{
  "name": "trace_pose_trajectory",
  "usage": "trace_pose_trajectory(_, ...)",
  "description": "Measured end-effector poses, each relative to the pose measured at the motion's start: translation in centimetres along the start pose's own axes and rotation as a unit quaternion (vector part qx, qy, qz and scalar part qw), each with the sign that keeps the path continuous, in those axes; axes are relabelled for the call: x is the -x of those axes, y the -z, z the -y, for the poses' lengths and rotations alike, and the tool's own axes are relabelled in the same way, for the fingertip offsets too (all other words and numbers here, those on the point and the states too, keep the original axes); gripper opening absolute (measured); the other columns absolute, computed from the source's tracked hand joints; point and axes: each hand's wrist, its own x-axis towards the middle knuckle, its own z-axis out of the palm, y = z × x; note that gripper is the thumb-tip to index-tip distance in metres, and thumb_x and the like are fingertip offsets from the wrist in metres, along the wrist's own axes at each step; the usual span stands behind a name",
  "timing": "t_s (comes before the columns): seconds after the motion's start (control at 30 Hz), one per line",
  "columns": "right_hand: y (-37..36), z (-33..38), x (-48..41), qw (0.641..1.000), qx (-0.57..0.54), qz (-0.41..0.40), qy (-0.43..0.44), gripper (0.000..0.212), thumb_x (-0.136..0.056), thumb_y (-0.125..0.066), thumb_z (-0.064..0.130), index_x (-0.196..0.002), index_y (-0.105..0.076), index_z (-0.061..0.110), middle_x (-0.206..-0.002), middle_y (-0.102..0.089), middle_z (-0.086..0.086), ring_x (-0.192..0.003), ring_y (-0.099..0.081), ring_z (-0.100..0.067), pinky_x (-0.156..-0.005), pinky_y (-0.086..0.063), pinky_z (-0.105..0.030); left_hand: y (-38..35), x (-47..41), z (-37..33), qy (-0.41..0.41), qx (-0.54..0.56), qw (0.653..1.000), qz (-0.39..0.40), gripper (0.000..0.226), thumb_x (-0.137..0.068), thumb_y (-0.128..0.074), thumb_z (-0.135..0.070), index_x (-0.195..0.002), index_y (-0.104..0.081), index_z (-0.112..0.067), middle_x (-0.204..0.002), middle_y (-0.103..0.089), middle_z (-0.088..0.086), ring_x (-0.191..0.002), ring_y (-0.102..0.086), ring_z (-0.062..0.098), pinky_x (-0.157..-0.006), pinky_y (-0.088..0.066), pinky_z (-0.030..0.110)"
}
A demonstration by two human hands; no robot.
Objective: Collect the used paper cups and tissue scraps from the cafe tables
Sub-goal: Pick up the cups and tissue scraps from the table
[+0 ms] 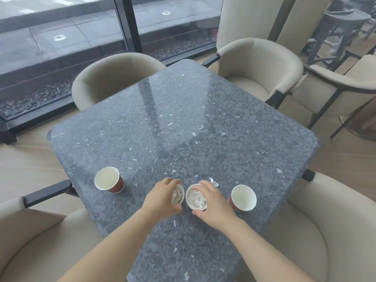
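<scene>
Near the table's (183,119) front edge, the left hand (162,197) clasps one tissue-stuffed cup (178,197) and the right hand (213,204) clasps its twin (195,197) just beside it, seemingly for nesting, while the left empty cup (108,180) and the right empty cup (243,198) stand apart.

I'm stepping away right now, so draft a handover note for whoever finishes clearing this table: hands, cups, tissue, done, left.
Left hand grips the left stuffed cup; right hand grips the right stuffed cup beside it. Both cups hold tissue.
Two empty cups stand on the table: the far-left cup and the far-right cup. A tissue scrap lies just beyond the right hand.
Done: tissue packed into two cups.
Left: pick up the scrap, gather all four cups, carry them off.
</scene>
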Motion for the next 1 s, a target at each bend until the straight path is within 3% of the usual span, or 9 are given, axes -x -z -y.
trace_pose_trajectory(0.13, 0.8, -0.3, -1.6, 1.000, -0.026, -0.006, -0.016, 0.059, -0.078, -0.067, 0.042, -0.130, -0.044, 0.028, -0.144, -0.030, 0.009, -0.131, -0.031, -0.008, -0.100, -0.024, -0.018, 0.6, -1.3, 0.6, 0.001, -0.009, 1.000, 0.000, 0.072, -0.067, -0.068, -0.034, -0.133, -0.037, -0.031, -0.132, -0.040, -0.009, -0.121, -0.040, 0.018, -0.089, -0.048, 0.036)
trace_pose_trajectory(0.27, 3.4, -1.5, -4.1, 0.999, 0.005, -0.044, -0.014, 0.039, -0.091, -0.054, 0.030, -0.128, -0.047, 0.022, -0.139, -0.038, 0.007, -0.125, -0.039, -0.013, -0.098, -0.032, -0.025, 1.0, -2.3, 1.2, -0.014, 0.003, 1.000, 0.012, 0.075, -0.071, -0.064, -0.037, -0.139, -0.032, -0.030, -0.145, -0.030, -0.002, -0.132, -0.032, 0.022, -0.103, -0.040, 0.038)
trace_pose_trajectory(0.43, 4.6, -3.4, -6.6, 0.997, 0.065, 0.018, -0.024, 0.037, -0.090, -0.054, 0.019, -0.127, -0.048, 0.023, -0.135, -0.040, 0.007, -0.118, -0.045, -0.016, -0.091, -0.039, -0.028, 0.6, -3.7, 0.7, -0.021, 0.005, 0.999, -0.032, 0.050, -0.088, -0.047, -0.043, -0.135, -0.040, -0.027, -0.143, -0.037, -0.006, -0.133, -0.032, 0.019, -0.106, -0.035, 0.038)
trace_pose_trajectory(0.57, 4.1, -4.8, -7.7, 0.988, 0.128, 0.077, -0.027, 0.039, -0.087, -0.058, 0.019, -0.124, -0.049, 0.024, -0.132, -0.043, 0.007, -0.116, -0.045, -0.018, -0.087, -0.040, -0.028, -0.4, -5.1, 0.7, 0.014, -0.049, 0.998, -0.046, 0.041, -0.094, -0.037, -0.045, -0.127, -0.048, -0.024, -0.136, -0.046, -0.005, -0.126, -0.040, 0.019, -0.098, -0.041, 0.038)
trace_pose_trajectory(0.67, 3.3, -5.6, -8.5, 0.981, 0.149, 0.115, -0.036, 0.040, -0.084, -0.060, 0.016, -0.121, -0.051, 0.025, -0.128, -0.045, 0.005, -0.114, -0.046, -0.018, -0.085, -0.041, -0.029, -1.5, -5.0, 0.9, 0.008, -0.075, 0.992, -0.099, 0.032, -0.093, -0.039, -0.045, -0.110, -0.057, -0.026, -0.115, -0.057, -0.009, -0.105, -0.052, 0.017, -0.075, -0.048, 0.031)
trace_pose_trajectory(0.77, 2.6, -6.2, -9.1, 0.974, 0.155, 0.157, -0.048, 0.036, -0.083, -0.060, 0.015, -0.117, -0.054, 0.023, -0.122, -0.046, 0.001, -0.112, -0.046, -0.020, -0.087, -0.045, -0.034, -2.0, -4.9, 1.1, 0.002, -0.060, 0.987, -0.148, 0.022, -0.089, -0.044, -0.043, -0.092, -0.060, -0.028, -0.093, -0.060, -0.013, -0.084, -0.056, 0.016, -0.060, -0.042, 0.026)
trace_pose_trajectory(1.0, 1.6, -6.5, -10.2, 0.966, 0.188, 0.166, -0.064, 0.018, -0.084, -0.054, 0.005, -0.095, -0.064, 0.016, -0.109, -0.047, -0.005, -0.102, -0.048, -0.024, -0.083, -0.044, -0.034, -2.0, -5.1, 1.5, -0.012, -0.073, 0.985, -0.158, 0.029, -0.086, -0.033, -0.047, -0.081, -0.055, -0.029, -0.078, -0.054, -0.013, -0.069, -0.048, 0.013, -0.055, -0.032, 0.022)
